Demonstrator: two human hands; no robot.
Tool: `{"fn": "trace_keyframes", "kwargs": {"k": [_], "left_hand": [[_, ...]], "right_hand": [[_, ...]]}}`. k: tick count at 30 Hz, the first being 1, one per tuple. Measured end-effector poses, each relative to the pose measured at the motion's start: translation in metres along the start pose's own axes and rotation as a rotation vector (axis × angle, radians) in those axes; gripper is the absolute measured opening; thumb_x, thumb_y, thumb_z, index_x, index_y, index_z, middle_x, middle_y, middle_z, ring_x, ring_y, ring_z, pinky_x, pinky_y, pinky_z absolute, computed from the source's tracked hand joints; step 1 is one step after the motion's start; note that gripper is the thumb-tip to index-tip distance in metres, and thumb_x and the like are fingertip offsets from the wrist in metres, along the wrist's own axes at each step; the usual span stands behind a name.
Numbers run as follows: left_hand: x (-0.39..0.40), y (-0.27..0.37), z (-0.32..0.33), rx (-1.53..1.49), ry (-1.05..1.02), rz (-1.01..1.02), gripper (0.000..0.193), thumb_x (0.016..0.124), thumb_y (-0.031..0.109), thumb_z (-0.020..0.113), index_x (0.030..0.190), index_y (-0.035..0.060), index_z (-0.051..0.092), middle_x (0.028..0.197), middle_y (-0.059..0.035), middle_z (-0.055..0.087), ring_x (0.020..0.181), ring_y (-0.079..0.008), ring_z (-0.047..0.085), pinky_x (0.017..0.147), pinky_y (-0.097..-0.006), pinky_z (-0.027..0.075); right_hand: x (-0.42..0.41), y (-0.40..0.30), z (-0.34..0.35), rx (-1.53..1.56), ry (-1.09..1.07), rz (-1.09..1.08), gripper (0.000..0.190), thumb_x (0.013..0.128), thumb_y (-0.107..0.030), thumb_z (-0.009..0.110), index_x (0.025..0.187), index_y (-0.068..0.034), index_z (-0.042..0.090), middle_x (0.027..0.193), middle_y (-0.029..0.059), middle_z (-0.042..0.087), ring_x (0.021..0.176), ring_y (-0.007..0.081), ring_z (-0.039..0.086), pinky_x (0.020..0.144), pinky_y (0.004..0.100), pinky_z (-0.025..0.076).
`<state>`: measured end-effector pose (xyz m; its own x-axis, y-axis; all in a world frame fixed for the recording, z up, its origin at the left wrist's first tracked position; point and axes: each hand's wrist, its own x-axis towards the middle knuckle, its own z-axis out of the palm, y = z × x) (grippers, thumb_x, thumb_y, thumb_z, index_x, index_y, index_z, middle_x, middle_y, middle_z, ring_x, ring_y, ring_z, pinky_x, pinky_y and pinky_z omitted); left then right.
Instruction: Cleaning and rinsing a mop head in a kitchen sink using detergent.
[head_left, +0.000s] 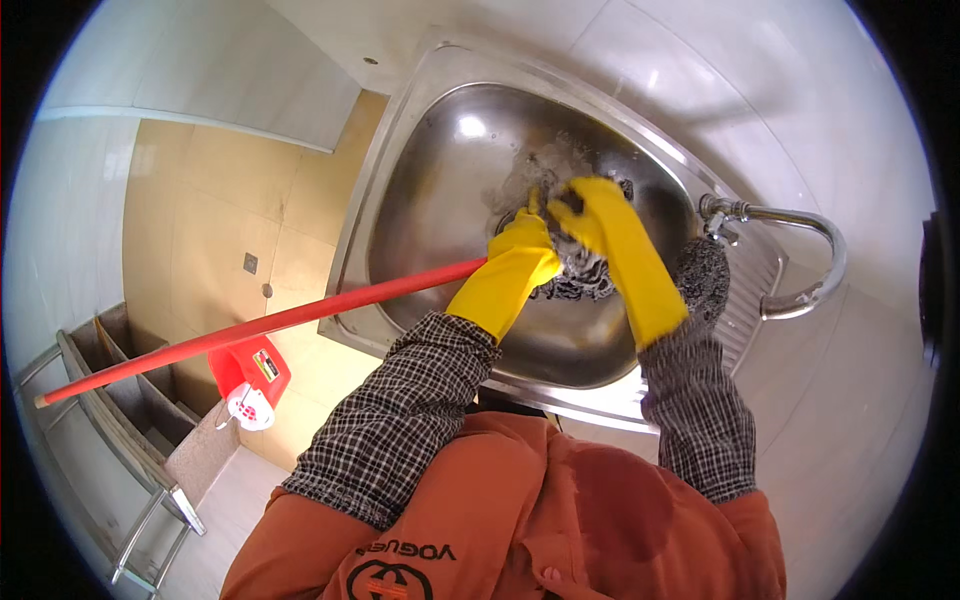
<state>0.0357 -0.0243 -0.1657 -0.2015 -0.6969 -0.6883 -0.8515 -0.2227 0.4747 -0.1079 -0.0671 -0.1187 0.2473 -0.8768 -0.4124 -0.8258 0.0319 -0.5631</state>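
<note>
Over a stainless steel sink (435, 195), both my hands wear yellow rubber gloves. My left hand (523, 247) is wrapped around the lower part of a red mop pole (315, 309), which slants out past the sink's left rim. Wet dark grey mop strands (581, 281) lie in the basin below and between the hands. My right hand (592, 210) is bent over the strands, its fingers blurred; whether it grips any is unclear. Greyish water (536, 169) spreads in the basin just beyond the gloves.
A chrome faucet (806, 225) curves over the ribbed drainboard at right. Near its base sits a dark grey shaggy bundle (703, 277). On the tan tiled floor at left stands a red mop bucket (251, 367) with a white wringer. Metal rails (139, 532) stand at lower left.
</note>
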Motion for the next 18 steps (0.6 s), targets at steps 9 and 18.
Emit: {"fn": "trace_keyframes", "kwargs": {"k": [9,18], "left_hand": [[0.003,0.038,-0.013,0.148,-0.259,0.036,0.09,0.078,0.048,0.074,0.149,0.0049,0.04,0.141,-0.0247,0.053,0.125,-0.0376,0.058,0.104,-0.0437,0.049],[0.02,0.005,0.018,-0.165,-0.121,-0.05,0.081,0.082,0.044,0.07,0.149,0.0087,0.04,0.14,-0.0205,0.056,0.126,-0.0359,0.058,0.104,-0.0406,0.048]], "right_hand": [[0.026,0.033,0.016,-0.47,0.37,0.081,0.03,0.087,-0.032,0.063,0.073,-0.007,0.071,0.079,0.0171,0.07,0.082,0.0397,0.066,0.076,0.0485,0.053],[-0.044,0.015,0.029,-0.296,0.471,-0.253,0.037,0.089,-0.035,0.06,0.071,-0.002,0.067,0.074,0.0214,0.066,0.073,0.0426,0.063,0.07,0.0526,0.049]]}}
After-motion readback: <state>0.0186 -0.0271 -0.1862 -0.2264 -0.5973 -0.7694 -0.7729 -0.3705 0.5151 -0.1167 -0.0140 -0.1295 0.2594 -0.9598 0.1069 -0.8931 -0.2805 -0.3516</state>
